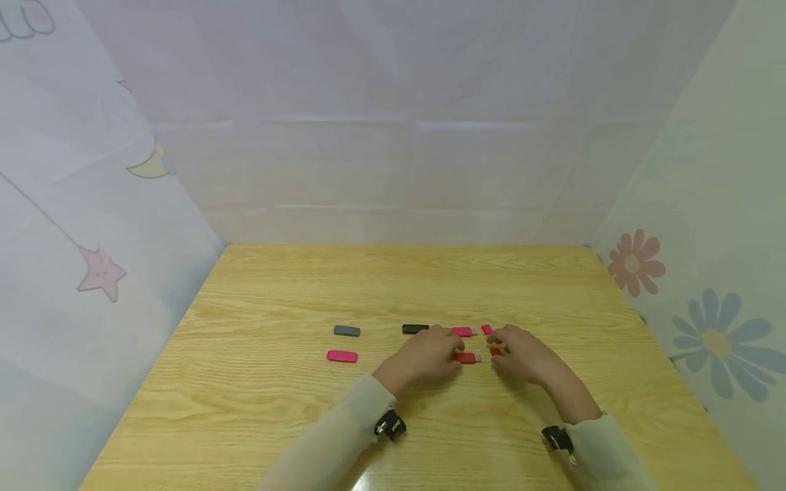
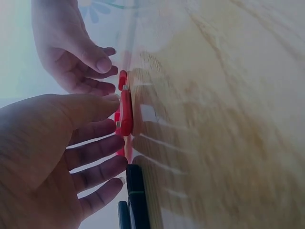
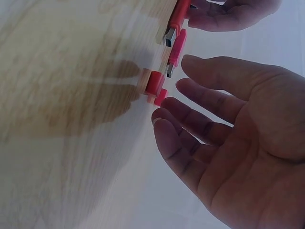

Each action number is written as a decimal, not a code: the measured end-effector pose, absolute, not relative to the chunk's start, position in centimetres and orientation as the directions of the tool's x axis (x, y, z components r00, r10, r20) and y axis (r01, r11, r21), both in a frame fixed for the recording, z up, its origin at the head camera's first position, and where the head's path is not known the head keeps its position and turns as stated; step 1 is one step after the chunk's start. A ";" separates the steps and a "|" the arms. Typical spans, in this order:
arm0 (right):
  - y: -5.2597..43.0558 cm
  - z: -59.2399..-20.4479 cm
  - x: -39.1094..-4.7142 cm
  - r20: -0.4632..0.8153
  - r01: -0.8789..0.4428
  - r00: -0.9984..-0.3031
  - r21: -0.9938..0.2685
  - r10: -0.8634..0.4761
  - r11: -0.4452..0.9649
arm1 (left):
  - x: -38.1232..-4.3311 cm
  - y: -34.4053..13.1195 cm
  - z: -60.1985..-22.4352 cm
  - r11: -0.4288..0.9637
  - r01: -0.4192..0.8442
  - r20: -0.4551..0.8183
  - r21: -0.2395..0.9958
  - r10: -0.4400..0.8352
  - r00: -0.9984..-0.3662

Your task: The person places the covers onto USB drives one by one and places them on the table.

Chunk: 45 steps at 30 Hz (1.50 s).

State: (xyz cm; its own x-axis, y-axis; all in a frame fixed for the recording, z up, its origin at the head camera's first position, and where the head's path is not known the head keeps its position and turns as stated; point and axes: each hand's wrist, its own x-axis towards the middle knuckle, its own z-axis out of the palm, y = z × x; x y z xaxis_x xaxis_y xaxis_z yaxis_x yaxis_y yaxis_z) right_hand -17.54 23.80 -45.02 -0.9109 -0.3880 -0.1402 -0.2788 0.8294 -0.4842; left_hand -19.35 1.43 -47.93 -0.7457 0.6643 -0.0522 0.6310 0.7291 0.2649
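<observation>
My left hand (image 1: 428,351) hovers low with loosely bent fingers beside an uncapped red USB stick (image 1: 465,358). In the left wrist view its thumb tip comes right at that red stick (image 2: 126,112). Behind it lies an uncapped pink USB stick (image 1: 462,332), its metal plug facing right. My right hand (image 1: 522,353) holds its relaxed fingers just over a red cap (image 1: 495,352) and a pink cap (image 1: 487,329). In the right wrist view the red cap (image 3: 155,83) stands apart from both plugs, with nothing gripped by the fingers.
Left of my hands, a black USB stick (image 1: 415,329), a grey one (image 1: 347,331) and a capped-looking pink one (image 1: 342,356) lie on the wooden table (image 1: 258,395). Cloth-covered walls (image 1: 381,164) stand behind the table and along both sides.
</observation>
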 end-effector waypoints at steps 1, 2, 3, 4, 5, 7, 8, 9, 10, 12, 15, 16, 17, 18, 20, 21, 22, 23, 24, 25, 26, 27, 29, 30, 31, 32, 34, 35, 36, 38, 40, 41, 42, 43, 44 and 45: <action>23.8 -45.0 -17.5 -0.143 -0.276 -0.911 -0.486 -0.387 0.829 | -19.3 1.5 -48.0 0.730 0.630 -0.053 0.266 0.664 -0.746; 23.8 -45.0 -17.5 -0.143 -0.276 -0.911 -0.488 -0.387 0.828 | -19.3 1.6 -48.0 0.730 0.630 -0.053 0.264 0.663 -0.747; 23.8 -45.0 -17.5 -0.144 -0.273 -0.911 -0.491 -0.386 0.827 | -19.3 1.6 -48.0 0.731 0.630 -0.054 0.264 0.663 -0.747; 23.8 -45.0 -17.5 -0.146 -0.270 -0.912 -0.493 -0.384 0.827 | -19.3 1.7 -48.0 0.728 0.634 -0.052 0.261 0.666 -0.744; 23.8 -45.1 -17.5 -0.148 -0.267 -0.912 -0.493 -0.382 0.828 | -19.3 1.7 -48.1 0.726 0.639 -0.050 0.255 0.670 -0.741; 23.9 -45.2 -17.5 -0.151 -0.267 -0.911 -0.495 -0.384 0.827 | -19.3 1.8 -48.1 0.721 0.645 -0.045 0.255 0.675 -0.737; 23.9 -45.2 -17.6 -0.150 -0.271 -0.909 -0.495 -0.388 0.826 | -19.3 1.8 -48.1 0.719 0.648 -0.043 0.251 0.677 -0.735; 24.0 -45.3 -17.6 -0.151 -0.273 -0.908 -0.496 -0.391 0.824 | -19.3 1.8 -48.1 0.717 0.651 -0.042 0.248 0.679 -0.733; 24.1 -45.3 -17.7 -0.151 -0.274 -0.907 -0.496 -0.393 0.824 | -19.3 1.8 -48.1 0.717 0.652 -0.041 0.247 0.680 -0.732; 24.1 -45.5 -17.7 -0.152 -0.280 -0.904 -0.496 -0.400 0.822 | -19.3 1.9 -48.1 0.717 0.654 -0.040 0.243 0.681 -0.731; 24.2 -45.7 -17.8 -0.160 -0.276 -0.904 -0.491 -0.397 0.827 | -19.4 2.1 -48.0 0.717 0.662 -0.036 0.219 0.684 -0.728; 24.2 -45.8 -17.9 -0.162 -0.273 -0.905 -0.486 -0.393 0.830 | -19.4 2.2 -48.0 0.717 0.665 -0.036 0.211 0.685 -0.727; 24.2 -45.8 -18.0 -0.164 -0.274 -0.905 -0.480 -0.392 0.833 | -19.4 2.2 -48.0 0.716 0.668 -0.035 0.203 0.687 -0.726; 24.1 -45.9 -18.0 -0.164 -0.273 -0.906 -0.476 -0.390 0.836 | -19.4 2.3 -48.0 0.716 0.671 -0.034 0.195 0.688 -0.725; 24.1 -46.0 -18.2 -0.161 -0.274 -0.909 -0.464 -0.385 0.842 | -19.5 2.4 -47.9 0.717 0.672 -0.031 0.185 0.688 -0.725; 24.1 -46.1 -18.3 -0.159 -0.276 -0.910 -0.460 -0.384 0.844 | -19.5 2.5 -47.9 0.718 0.672 -0.029 0.180 0.687 -0.726; 24.1 -46.2 -18.4 -0.155 -0.280 -0.910 -0.456 -0.385 0.845 | -19.4 2.5 -47.9 0.721 0.669 -0.028 0.178 0.684 -0.729; 24.1 -46.2 -18.4 -0.150 -0.286 -0.909 -0.453 -0.388 0.845 | -19.4 2.5 -48.0 0.725 0.667 -0.026 0.174 0.680 -0.733; 24.1 -46.3 -18.5 -0.146 -0.289 -0.909 -0.451 -0.390 0.844 | -19.4 2.6 -48.0 0.728 0.664 -0.024 0.169 0.677 -0.736; 24.1 -46.4 -18.5 -0.143 -0.293 -0.909 -0.449 -0.392 0.844 | -19.4 2.6 -48.0 0.733 0.660 -0.023 0.167 0.672 -0.740; 24.1 -46.5 -18.6 -0.139 -0.298 -0.908 -0.448 -0.394 0.843 | -19.3 2.6 -48.1 0.737 0.655 -0.023 0.164 0.667 -0.745; 24.1 -46.5 -18.6 -0.136 -0.302 -0.907 -0.448 -0.398 0.842 | -19.3 2.6 -48.1 0.741 0.652 -0.023 0.163 0.664 -0.748; 24.0 -46.5 -18.6 -0.130 -0.309 -0.907 -0.443 -0.401 0.842 | -19.3 2.7 -48.2 0.747 0.646 -0.024 0.158 0.657 -0.753; 24.0 -46.5 -18.6 -0.129 -0.308 -0.907 -0.442 -0.400 0.842 | -19.3 2.7 -48.2 0.750 0.643 -0.026 0.156 0.654 -0.756; 24.0 -46.5 -18.6 -0.129 -0.307 -0.909 -0.438 -0.397 0.845 | -19.3 2.8 -48.3 0.753 0.640 -0.028 0.154 0.651 -0.759; 23.9 -46.5 -18.6 -0.126 -0.309 -0.909 -0.436 -0.397 0.845 | -19.3 2.8 -48.3 0.756 0.638 -0.028 0.150 0.648 -0.761; 23.9 -46.5 -18.7 -0.127 -0.301 -0.914 -0.428 -0.386 0.852 | -19.3 2.9 -48.3 0.760 0.635 -0.027 0.138 0.644 -0.765; 23.8 -46.6 -18.8 -0.128 -0.297 -0.915 -0.425 -0.382 0.855 | -19.3 2.9 -48.3 0.762 0.634 -0.024 0.132 0.642 -0.766; 23.9 -46.6 -18.9 -0.128 -0.298 -0.915 -0.422 -0.382 0.856 | -19.3 3.0 -48.3 0.764 0.633 -0.022 0.125 0.640 -0.768; 23.8 -46.7 -19.0 -0.133 -0.289 -0.918 -0.418 -0.372 0.861 | -19.3 3.1 -48.4 0.766 0.634 -0.014 0.109 0.639 -0.769; 23.8 -46.8 -19.1 -0.138 -0.281 -0.920 -0.416 -0.366 0.865 | -19.3 3.1 -48.5 0.767 0.635 -0.005 0.094 0.638 -0.770; 23.8 -46.8 -19.1 -0.140 -0.281 -0.920 -0.415 -0.366 0.865 | -19.3 3.1 -48.5 0.768 0.634 -0.005 0.088 0.637 -0.771; 23.8 -46.8 -19.1 -0.142 -0.281 -0.920 -0.414 -0.366 0.866 | -19.2 3.1 -48.5 0.768 0.635 -0.002 0.082 0.637 -0.771; 23.8 -46.8 -19.1 -0.143 -0.275 -0.921 -0.415 -0.361 0.867 | -19.2 3.1 -48.5 0.768 0.635 0.000 0.076 0.637 -0.771; 23.8 -46.8 -19.1 -0.142 -0.275 -0.922 -0.415 -0.360 0.867 | -19.2 3.1 -48.5 0.768 0.636 0.002 0.071 0.638 -0.770; 23.8 -46.8 -19.1 -0.140 -0.276 -0.922 -0.415 -0.361 0.867 | -19.1 3.2 -48.4 0.767 0.638 0.006 0.067 0.639 -0.769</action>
State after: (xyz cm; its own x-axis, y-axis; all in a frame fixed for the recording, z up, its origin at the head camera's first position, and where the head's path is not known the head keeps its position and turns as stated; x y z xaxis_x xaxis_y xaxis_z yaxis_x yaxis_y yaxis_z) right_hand -19.14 23.82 -46.79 -0.9222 -0.3605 -0.1400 -0.2759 0.8669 -0.4151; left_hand -19.13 3.16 -48.43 -0.7693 0.6388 0.0057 0.6377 0.7674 0.0671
